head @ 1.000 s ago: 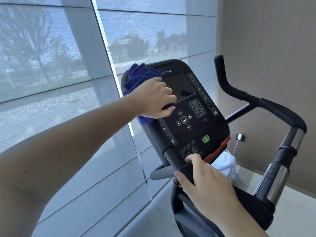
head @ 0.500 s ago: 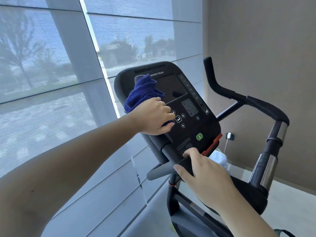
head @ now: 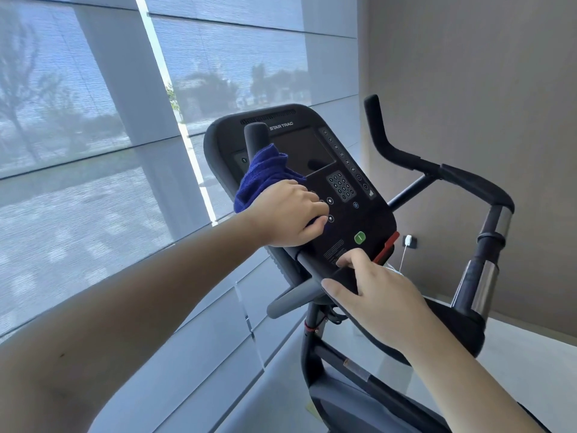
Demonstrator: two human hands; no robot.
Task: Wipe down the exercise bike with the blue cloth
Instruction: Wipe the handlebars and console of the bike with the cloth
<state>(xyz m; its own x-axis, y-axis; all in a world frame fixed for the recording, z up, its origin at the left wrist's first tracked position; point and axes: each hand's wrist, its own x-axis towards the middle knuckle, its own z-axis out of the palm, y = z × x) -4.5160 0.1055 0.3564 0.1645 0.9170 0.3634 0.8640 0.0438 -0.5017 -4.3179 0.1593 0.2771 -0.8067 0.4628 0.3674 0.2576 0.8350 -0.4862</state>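
Pressing the blue cloth (head: 265, 179) onto the left side of the exercise bike's (head: 313, 354) console (head: 340, 254), the left hand (head: 290, 214) I am steering is holding it bunched in curled fingers, and the loose end is sticking up past the knuckles over the lower left corner of the dark screen (head: 303, 151). A black upright handlebar grip (head: 254, 135) is standing in front of the console just above the cloth and is getting in my way there, while the hand itself is covering some of the round buttons beside the keypad (head: 342, 185). My right hand (head: 374, 295) is gripping the console's lower edge, forefinger lying on its face below the green button (head: 359, 237), thumb reaching underneath. A red strip (head: 386, 246) is running along the console's right lower corner. The right handlebar (head: 468, 179) is sweeping out towards the beige wall (head: 468, 73), where a white plug (head: 407, 240) is sitting in a socket. Sheer window blinds (head: 78, 151) are filling the left.
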